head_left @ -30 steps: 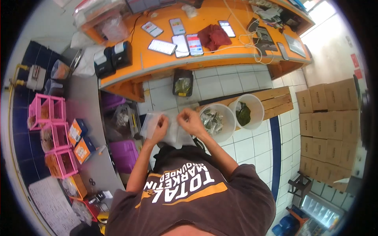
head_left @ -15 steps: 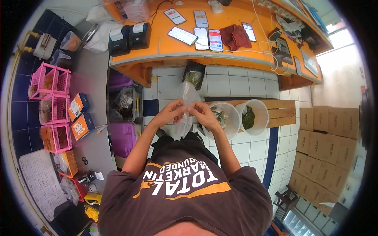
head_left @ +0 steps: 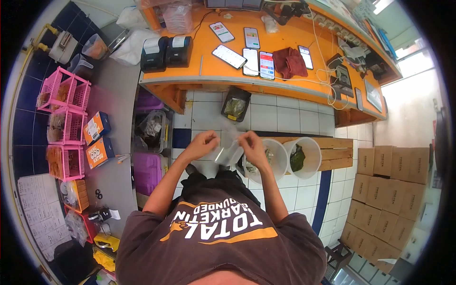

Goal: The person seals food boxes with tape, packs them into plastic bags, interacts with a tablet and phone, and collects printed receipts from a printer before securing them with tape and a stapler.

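A clear plastic bag hangs in front of my body, between my two hands and smeared by motion. On its right side, my right hand is closed in a pinch on the bag's edge. My left hand is also closed, thumb and fingertips pressed together at the bag's left side; the thin film is hard to make out there. Below my right hand stands a white translucent bucket with wrapped items inside. Beside it, a second bucket holds dark green leaves.
The buckets stand on a wooden slatted bench. A black container sits on the tiled floor ahead. An orange desk carries phones, a red cloth and printers. Pink baskets are left; cardboard boxes stack right.
My hands have moved apart from their close pinch, with the plastic bag now between them. The camera has shifted a little, so more of the desk shows.
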{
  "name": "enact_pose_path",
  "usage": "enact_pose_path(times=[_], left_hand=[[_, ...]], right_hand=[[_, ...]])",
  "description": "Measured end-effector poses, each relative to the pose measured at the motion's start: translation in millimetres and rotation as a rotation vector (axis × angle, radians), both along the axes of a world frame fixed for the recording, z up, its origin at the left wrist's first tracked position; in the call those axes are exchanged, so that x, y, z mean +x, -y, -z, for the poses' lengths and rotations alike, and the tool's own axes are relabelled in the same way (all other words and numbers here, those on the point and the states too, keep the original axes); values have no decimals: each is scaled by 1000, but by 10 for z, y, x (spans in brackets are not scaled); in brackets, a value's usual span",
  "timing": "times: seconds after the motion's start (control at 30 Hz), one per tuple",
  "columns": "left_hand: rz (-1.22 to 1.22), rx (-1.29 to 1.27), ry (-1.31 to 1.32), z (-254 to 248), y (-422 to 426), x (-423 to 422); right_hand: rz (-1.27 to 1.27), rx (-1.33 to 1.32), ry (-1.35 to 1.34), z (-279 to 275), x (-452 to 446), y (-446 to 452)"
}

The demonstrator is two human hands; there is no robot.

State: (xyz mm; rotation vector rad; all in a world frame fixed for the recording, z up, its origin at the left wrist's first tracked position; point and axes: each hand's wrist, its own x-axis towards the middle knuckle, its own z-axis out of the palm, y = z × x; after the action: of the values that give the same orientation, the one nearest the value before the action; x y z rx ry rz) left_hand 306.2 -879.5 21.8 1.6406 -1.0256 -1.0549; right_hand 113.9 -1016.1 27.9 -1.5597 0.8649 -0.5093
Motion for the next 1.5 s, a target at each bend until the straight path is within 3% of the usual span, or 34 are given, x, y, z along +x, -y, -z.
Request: enact_pose_path(times=[0.03, 0.1, 0.13, 0.2, 0.27, 0.3, 0.33, 0.37, 0.43, 0.47, 0.53, 0.57, 0.63, 0.7, 0.73, 0.77, 0.87, 0.93, 0.97, 1.13, 1.5], left_hand=[[15, -99, -311, 23, 15, -35], [40, 10, -407, -24, 3, -6], [65, 130, -506, -53, -13, 24], [58, 95, -451, -43, -74, 115], [-113, 69, -462, -44, -160, 201], [-109, 74, -464, 15, -215, 281], [-166, 149, -142, 96, -280, 391], [-216, 211, 186, 167, -330, 526], [-326, 205, 333, 56, -401, 718], [-448, 209, 473, 5, -446, 799], [-565, 300, 781, 130, -598, 1076], [-560, 293, 782, 186, -690, 1203], [-670, 230, 123, 282, -835, 1396], [-593, 239, 156, 193, -797, 1340], [-517, 240, 190, 170, -745, 1290], [-522, 243, 196, 226, -713, 1258], [-577, 209, 122, 479, -712, 1230], [-701, 230, -197, 548, -737, 1235], [-696, 233, -195, 559, -740, 1250], [-725, 276, -263, 529, -653, 1391], [-686, 281, -305, 592, -513, 1546]], right_hand=[[-164, 130, 105, -14, 30, -15], [-342, 333, 226, -6, 171, -51], [-346, 320, 232, 71, 215, -36], [-333, 214, 83, 102, 358, -23], [-290, 164, 71, 36, 513, -87], [-198, -29, -68, -95, 621, -125], [-102, -221, -208, -159, 716, -167], [-90, -221, -208, -115, 808, -189], [134, -499, -220, 31, 998, -108], [146, -504, -224, 86, 1081, -17], [170, -765, -189, 146, 1268, 252], [119, -721, -166, 166, 1394, 520], [42, -682, -176, 48, 1849, 1256], [275, -1099, 200, 52, 2641, 2127], [289, -698, 173, -213, 3006, 2389], [407, -728, 284, -220, 3440, 2735], [454, -670, 426, -582, 4284, 3151], [625, -681, 425, -643, 4683, 3269], [630, -679, 423, -658, 4807, 3284], [672, -531, 497, -857, 5078, 3234], [580, -609, 601, -781, 4878, 3190]])
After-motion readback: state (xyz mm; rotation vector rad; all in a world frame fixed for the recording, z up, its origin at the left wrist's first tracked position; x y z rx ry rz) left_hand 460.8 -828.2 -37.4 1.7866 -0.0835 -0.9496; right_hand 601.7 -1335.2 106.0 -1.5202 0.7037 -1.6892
